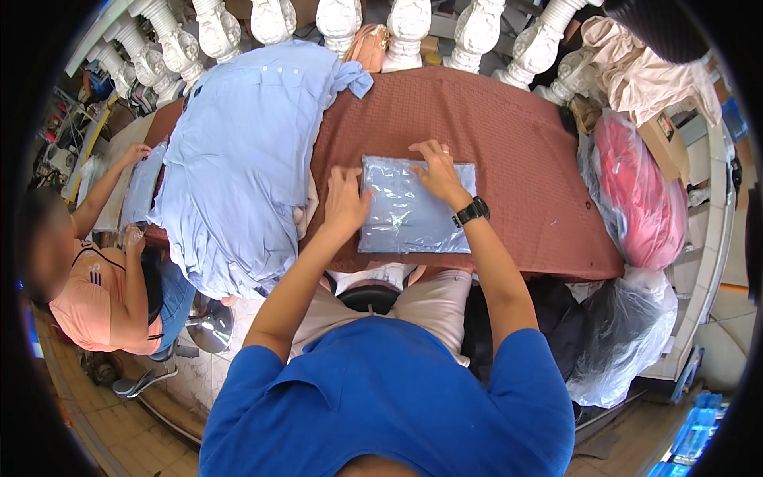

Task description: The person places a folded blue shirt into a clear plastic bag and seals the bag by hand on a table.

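A folded light-blue garment in a clear plastic bag (413,219) lies flat on the brown table cover in front of me. My left hand (346,197) is at the bag's left edge, fingers apart and thumb toward the plastic. Across the bag's upper right part rests my right hand (439,173), palm down with fingers spread; a black watch is on that wrist. Neither hand is closed around anything. To the left, a large pile of light-blue shirts (246,151) covers the table and hangs over its near edge.
A co-worker (111,294) sits at the left, handling another bagged blue garment (145,184). White balusters (409,32) line the table's far side, beside a tan pouch (367,48). Bagged red cloth (636,191) and a cardboard box (664,147) stand right of the brown cover (532,175).
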A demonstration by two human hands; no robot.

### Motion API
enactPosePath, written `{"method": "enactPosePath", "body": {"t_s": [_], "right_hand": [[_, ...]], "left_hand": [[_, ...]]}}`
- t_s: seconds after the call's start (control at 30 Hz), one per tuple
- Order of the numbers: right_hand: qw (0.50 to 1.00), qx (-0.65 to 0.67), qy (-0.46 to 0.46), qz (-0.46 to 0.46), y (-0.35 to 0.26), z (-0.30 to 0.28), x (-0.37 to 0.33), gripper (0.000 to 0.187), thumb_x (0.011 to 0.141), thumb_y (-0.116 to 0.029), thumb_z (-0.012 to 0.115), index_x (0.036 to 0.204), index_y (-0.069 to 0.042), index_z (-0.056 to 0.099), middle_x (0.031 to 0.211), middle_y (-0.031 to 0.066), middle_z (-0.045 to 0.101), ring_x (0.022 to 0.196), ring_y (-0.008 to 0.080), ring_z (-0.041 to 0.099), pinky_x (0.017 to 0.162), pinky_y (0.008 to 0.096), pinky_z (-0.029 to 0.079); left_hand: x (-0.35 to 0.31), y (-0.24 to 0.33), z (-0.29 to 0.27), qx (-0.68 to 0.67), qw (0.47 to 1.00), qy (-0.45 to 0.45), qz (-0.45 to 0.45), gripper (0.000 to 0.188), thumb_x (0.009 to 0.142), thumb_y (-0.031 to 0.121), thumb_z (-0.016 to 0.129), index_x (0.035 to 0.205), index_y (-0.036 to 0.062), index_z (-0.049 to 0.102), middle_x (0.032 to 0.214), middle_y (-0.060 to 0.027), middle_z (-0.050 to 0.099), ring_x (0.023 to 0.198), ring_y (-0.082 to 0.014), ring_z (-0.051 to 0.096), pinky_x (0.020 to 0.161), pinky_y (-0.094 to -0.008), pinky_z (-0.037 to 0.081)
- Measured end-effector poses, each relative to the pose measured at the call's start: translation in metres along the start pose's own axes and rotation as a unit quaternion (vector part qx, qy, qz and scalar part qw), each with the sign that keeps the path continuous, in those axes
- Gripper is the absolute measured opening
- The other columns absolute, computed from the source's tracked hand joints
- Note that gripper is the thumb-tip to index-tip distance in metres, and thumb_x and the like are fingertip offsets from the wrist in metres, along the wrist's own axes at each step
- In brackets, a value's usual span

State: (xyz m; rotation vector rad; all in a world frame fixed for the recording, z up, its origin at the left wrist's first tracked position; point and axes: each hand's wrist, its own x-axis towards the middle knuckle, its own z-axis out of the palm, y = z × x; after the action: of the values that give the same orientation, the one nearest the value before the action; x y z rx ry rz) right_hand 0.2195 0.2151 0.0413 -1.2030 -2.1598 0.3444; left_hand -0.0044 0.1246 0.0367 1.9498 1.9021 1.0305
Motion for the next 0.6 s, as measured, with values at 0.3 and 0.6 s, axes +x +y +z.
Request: {"method": "enactPosePath", "body": {"t_s": [0.3,0.6], "right_hand": [[0.998,0.017,0.066,-0.004,-0.004,0.034,-0.022,0.025,0.090,-0.010,0.069,0.115,-0.007,0.070,0.114,0.0099,0.062,0.110,0.0339,0.055,0.091,0.0462,0.048],[0.994,0.042,0.102,0.025,-0.001,0.041,-0.026,0.035,0.094,-0.005,0.060,0.129,0.001,0.059,0.116,0.0190,0.060,0.111,0.0398,0.056,0.097,0.0491,0.047]], "left_hand": [[0.107,-0.035,0.050,-0.042,0.979,-0.118,0.161,0.017,0.095,0.019,0.067,0.108,0.0096,0.073,0.111,-0.0100,0.069,0.111,-0.0341,0.059,0.096,-0.0483,0.046],[0.130,-0.037,0.058,-0.105,0.963,-0.238,0.074,0.012,0.089,0.022,0.075,0.093,0.0101,0.075,0.102,-0.0084,0.072,0.095,-0.0271,0.068,0.093,-0.0506,0.045]]}}
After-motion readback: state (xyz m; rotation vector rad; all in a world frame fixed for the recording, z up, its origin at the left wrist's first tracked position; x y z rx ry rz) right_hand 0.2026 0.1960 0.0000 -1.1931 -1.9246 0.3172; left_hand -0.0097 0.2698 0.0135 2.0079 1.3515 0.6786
